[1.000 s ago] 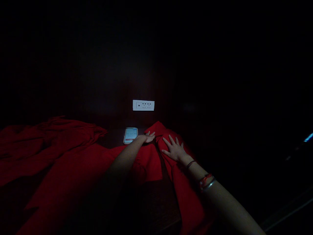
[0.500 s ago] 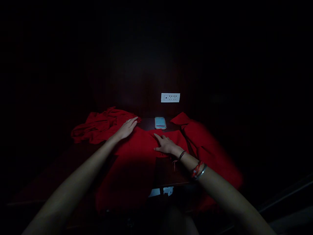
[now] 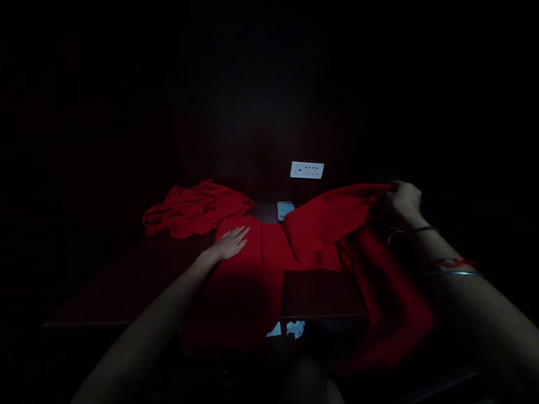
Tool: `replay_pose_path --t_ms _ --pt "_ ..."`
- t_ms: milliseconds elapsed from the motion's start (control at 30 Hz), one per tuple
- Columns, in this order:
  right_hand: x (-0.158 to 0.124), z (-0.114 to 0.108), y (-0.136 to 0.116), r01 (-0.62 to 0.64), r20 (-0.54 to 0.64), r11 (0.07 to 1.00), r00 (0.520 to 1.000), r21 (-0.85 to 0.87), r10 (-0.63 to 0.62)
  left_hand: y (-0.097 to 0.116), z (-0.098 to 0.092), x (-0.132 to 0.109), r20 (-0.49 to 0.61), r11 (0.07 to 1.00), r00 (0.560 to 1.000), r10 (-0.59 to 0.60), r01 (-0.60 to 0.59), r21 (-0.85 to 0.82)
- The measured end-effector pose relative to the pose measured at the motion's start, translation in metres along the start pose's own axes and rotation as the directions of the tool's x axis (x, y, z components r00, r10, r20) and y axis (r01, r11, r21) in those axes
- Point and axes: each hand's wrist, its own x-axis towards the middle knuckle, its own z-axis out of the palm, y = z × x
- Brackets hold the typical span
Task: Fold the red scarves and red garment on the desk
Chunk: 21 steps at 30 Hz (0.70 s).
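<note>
A red cloth garment (image 3: 248, 280) lies spread on a dark wooden table (image 3: 320, 294), with part of it hanging over the front edge. My left hand (image 3: 231, 243) rests flat on it, fingers stretched out. At the right, my right hand (image 3: 403, 199) is closed on a raised part of the red cloth (image 3: 332, 216), which slants up from the table to my fingers. More red fabric (image 3: 391, 292) hangs below that hand, blurred by motion. What kind of garment it is I cannot tell.
A crumpled red cloth (image 3: 197, 207) lies at the back left of the table. Behind the garment is a small pale flat object (image 3: 285, 210), partly covered. A white socket panel (image 3: 307, 170) is on the dark wall. Pale items (image 3: 295, 328) show below the table edge.
My right hand has gone from lying on the cloth to the right and up, lifting part of it. My left hand has moved nearer and now lies flat. The view has shifted slightly left.
</note>
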Motion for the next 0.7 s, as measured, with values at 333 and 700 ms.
replay_pose_path --t_ms 333,700 --pt "-0.094 0.09 -0.111 0.59 0.492 0.784 0.632 0.194 -0.598 0.004 0.004 0.0 0.019 1.0 1.0 0.012 -0.012 -0.008" --pt "-0.096 0.112 -0.131 0.549 0.45 0.809 0.681 0.209 -0.578 0.005 0.002 0.0 0.025 1.0 1.0 0.003 -0.004 0.012"
